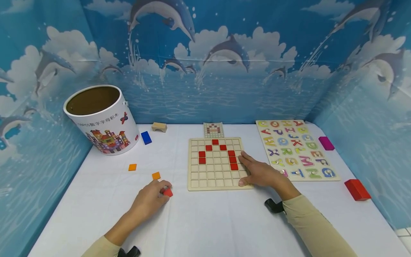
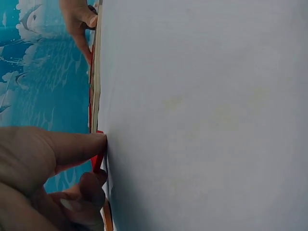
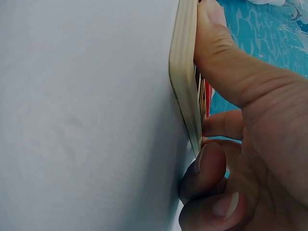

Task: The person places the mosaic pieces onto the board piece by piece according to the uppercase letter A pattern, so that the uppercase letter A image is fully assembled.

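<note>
Left hand (image 1: 148,200) pinches a red tile (image 1: 168,192), left of the grid board (image 1: 210,175). Right hand (image 1: 260,174), thumb and fingers apart, rests on the board's right edge; eight red squares (image 1: 232,160) visible in its cells. Bucket (image 1: 103,125) at left, mouth upward, bottom out of sight.

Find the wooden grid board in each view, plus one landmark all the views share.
Head: grid board at the centre.
Left wrist: board edge-on, upper left.
Right wrist: board edge-on, upper part, right of centre.
Shared landmark: right hand, at the board in all three.
</note>
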Available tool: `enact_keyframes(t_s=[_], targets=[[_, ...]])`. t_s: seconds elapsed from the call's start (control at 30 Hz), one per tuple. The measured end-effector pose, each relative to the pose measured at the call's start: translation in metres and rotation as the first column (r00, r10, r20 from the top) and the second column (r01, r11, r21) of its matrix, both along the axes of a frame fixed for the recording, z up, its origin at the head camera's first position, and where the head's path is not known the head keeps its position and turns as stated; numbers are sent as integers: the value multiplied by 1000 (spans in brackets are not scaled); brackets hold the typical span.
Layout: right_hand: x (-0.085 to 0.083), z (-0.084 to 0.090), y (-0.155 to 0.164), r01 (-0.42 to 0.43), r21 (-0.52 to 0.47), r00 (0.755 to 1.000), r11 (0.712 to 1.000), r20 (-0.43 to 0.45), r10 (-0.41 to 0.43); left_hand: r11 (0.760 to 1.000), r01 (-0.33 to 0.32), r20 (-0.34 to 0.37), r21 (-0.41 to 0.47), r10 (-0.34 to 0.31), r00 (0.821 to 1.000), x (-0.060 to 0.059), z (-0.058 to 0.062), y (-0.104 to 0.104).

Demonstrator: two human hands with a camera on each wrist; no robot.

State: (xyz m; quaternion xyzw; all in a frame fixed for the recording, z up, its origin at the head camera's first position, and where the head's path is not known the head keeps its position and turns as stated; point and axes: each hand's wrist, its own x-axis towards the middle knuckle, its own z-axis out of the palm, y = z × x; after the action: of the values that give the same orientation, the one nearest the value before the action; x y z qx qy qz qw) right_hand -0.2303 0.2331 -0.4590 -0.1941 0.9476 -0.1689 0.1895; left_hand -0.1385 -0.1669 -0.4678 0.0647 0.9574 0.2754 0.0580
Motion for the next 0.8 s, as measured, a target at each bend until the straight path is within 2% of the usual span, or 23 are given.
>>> enact_keyframes(t_s=[0.1,0.23,0.37,0.47,0.63,0.7,0.8], targets=[[0,0,0,-3,-3,1000,1000,1,3,1000,21,-5,-7,-21,1000,1,0,0],[0,0,0,-8,-6,1000,1000,-3,8,999,32,8,41,-32,999,0,-2,-1],[1,1,0,-10,-11,1000,1000,-6,10,990,9,29,139,-14,999,-3,-4,-2],[1,1,0,-5,-16,1000,1000,1,5,967,-28,61,252,13,998,-8,-2,1],[1,-1,-2,-6,-13,1000,1000,16,6,908,-110,147,405,54,988,-28,4,23],[0,-2,-2,-1,-12,1000,1000,17,1,895,-128,165,428,62,984,-40,6,37],[-1,-2,-2,10,-9,1000,1000,14,-10,892,-123,152,435,61,986,-59,7,57]])
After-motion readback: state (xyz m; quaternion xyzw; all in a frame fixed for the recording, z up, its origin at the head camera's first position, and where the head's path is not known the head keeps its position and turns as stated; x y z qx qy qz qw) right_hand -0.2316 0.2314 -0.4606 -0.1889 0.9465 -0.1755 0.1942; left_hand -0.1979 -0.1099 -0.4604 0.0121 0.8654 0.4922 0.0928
